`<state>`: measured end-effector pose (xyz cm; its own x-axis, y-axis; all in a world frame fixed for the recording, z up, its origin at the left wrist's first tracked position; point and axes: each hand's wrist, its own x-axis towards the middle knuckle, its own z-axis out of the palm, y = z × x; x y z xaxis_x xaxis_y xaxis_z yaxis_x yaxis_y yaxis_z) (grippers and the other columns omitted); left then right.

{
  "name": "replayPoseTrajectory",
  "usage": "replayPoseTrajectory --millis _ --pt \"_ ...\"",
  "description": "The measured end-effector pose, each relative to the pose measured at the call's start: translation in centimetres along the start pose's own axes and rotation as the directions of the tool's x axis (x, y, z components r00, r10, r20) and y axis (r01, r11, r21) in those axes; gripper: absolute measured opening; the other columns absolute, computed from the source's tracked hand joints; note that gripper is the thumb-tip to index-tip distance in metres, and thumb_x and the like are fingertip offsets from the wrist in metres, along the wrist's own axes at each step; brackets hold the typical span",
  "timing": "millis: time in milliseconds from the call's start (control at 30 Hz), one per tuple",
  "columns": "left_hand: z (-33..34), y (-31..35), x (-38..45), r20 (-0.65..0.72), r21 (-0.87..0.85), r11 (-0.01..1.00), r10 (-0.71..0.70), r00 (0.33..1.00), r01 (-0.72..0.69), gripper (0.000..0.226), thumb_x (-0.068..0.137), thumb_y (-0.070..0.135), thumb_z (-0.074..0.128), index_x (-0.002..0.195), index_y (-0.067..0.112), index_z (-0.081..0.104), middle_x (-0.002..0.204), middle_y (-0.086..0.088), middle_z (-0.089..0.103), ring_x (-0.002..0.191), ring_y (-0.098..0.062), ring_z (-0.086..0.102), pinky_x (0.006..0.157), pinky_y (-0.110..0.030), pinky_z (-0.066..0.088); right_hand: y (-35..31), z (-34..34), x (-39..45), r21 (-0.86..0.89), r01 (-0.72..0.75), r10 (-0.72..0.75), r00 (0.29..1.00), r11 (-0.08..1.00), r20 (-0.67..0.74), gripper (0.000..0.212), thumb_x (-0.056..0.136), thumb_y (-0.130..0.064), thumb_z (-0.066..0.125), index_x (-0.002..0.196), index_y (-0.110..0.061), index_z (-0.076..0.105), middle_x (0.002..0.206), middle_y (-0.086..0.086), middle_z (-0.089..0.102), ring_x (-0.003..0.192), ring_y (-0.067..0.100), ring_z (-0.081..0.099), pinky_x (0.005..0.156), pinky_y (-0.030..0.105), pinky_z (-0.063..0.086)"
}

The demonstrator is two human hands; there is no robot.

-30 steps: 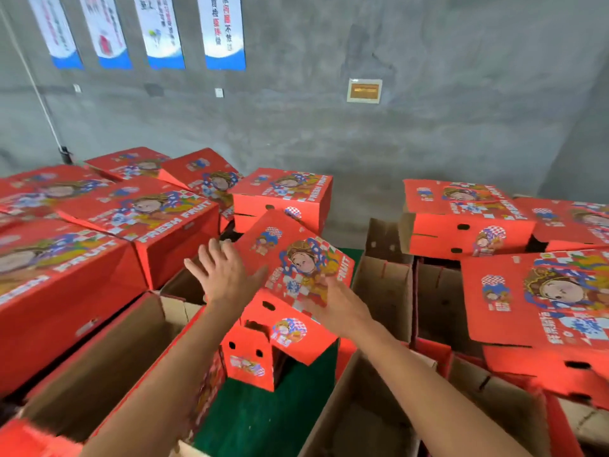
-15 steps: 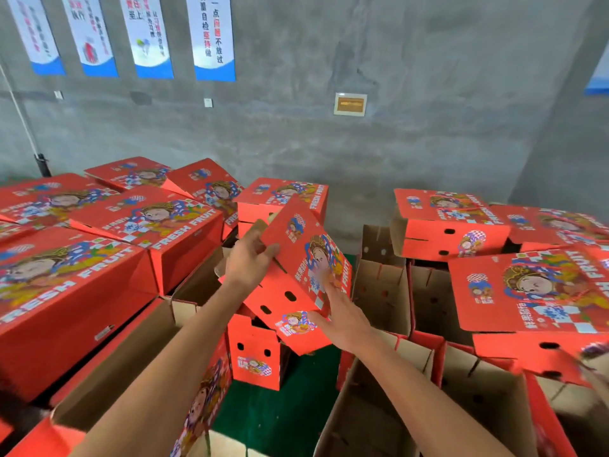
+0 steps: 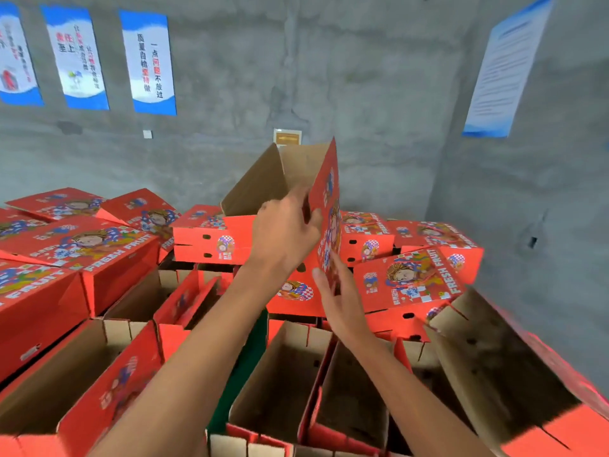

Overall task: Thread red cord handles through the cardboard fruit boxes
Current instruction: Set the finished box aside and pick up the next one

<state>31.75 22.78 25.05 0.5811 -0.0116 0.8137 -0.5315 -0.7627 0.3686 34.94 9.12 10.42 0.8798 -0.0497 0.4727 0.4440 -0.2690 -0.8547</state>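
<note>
Centrally, a red printed cardboard fruit box (image 3: 290, 179) is held raised and tilted above the stacks, its brown inside turned toward the camera. Its printed red lid panel (image 3: 329, 219) is gripped at the edge by the left hand (image 3: 283, 232), fingers curled over it. The panel's lower part is touched by the right hand (image 3: 339, 301), fingers fairly straight against it. Open brown-lined boxes (image 3: 286, 384) stand below, and closed red boxes (image 3: 85, 245) are stacked at the left before a grey concrete wall (image 3: 379, 94).
</note>
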Motion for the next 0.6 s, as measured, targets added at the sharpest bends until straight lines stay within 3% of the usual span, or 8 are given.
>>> replayPoseTrajectory --millis 100,200,300,367,467,533,600 --pt "-0.3 7.0 -1.5 -0.008 0.069 0.996 0.065 0.998 -0.064 0.017 0.092 0.033 0.057 0.101 0.019 0.06 0.081 -0.006 0.071 0.085 -0.04 0.064 0.068 -0.037 0.042 -2.0 -5.4 -4.0 0.051 -0.009 0.012 0.999 0.999 -0.052 0.078 0.088 -0.079 0.057 0.155 -0.044 0.038 0.156 -0.02 0.044 0.143 0.0 0.042 0.12 0.043 0.04" --pt "-1.1 14.6 -3.4 -0.019 0.144 0.98 0.143 0.989 -0.139 0.025 0.092 0.036 0.054 0.108 0.018 0.06 0.088 -0.009 0.071 0.089 -0.041 0.064 0.07 -0.039 0.044 -4.4 -10.6 -8.6 0.105 -0.017 0.028 0.995 0.994 -0.099 0.078 0.083 -0.085 0.057 0.151 -0.052 0.039 0.155 -0.023 0.046 0.141 0.001 0.045 0.118 0.044 0.042" --pt "-2.3 22.8 -6.7 -0.09 0.242 0.949 0.229 0.969 -0.202 0.028 0.094 0.038 0.051 0.108 0.015 0.059 0.086 -0.015 0.071 0.085 -0.045 0.065 0.067 -0.041 0.043 -7.0 -16.1 -14.3 0.146 0.005 0.015 0.991 0.989 -0.133 0.064 0.085 -0.083 0.056 0.144 -0.063 0.042 0.154 -0.031 0.042 0.137 -0.013 0.042 0.111 0.02 0.043" --pt "-3.4 28.3 -9.6 -0.122 0.305 0.924 0.277 0.953 -0.229 0.024 0.092 0.036 0.055 0.101 0.014 0.059 0.075 -0.016 0.068 0.072 -0.045 0.064 0.059 -0.037 0.037 -8.8 -19.8 -18.7 0.152 0.04 -0.018 0.989 0.988 -0.147 0.051 0.091 -0.076 0.054 0.139 -0.065 0.042 0.149 -0.039 0.043 0.136 -0.019 0.039 0.105 0.006 0.036" --pt "-5.0 35.6 -13.8 -0.201 0.389 0.888 0.341 0.919 -0.245 0.02 0.081 0.028 0.069 0.08 0.012 0.058 0.05 -0.012 0.055 0.044 -0.04 0.054 0.05 -0.027 0.024 -11.2 -25.1 -25.0 0.154 0.087 -0.063 0.986 0.984 -0.156 0.045 0.097 -0.068 0.05 0.141 -0.061 0.04 0.144 -0.048 0.041 0.138 -0.022 0.033 0.101 -0.004 0.028" --pt "-5.7 39.4 -16.2 -0.235 0.416 0.877 0.361 0.903 -0.242 0.02 0.08 0.03 0.07 0.078 0.013 0.06 0.046 -0.01 0.05 0.04 -0.038 0.051 0.05 -0.026 0.022 -12.0 -28.2 -28.8 0.151 0.097 -0.071 0.984 0.984 -0.165 0.048 0.098 -0.069 0.045 0.144 -0.058 0.041 0.148 -0.045 0.039 0.141 -0.02 0.031 0.101 -0.005 0.025" --pt "-6.0 42.5 -18.2 -0.224 0.407 0.876 0.372 0.901 -0.26 0.021 0.081 0.033 0.069 0.079 0.014 0.06 0.045 -0.009 0.049 0.039 -0.037 0.05 0.05 -0.026 0.022 -12.3 -30.8 -31.9 0.138 0.065 -0.039 0.982 0.988 -0.185 0.045 0.094 -0.077 0.041 0.138 -0.066 0.044 0.146 -0.047 0.041 0.139 -0.021 0.032 0.1 -0.006 0.025"
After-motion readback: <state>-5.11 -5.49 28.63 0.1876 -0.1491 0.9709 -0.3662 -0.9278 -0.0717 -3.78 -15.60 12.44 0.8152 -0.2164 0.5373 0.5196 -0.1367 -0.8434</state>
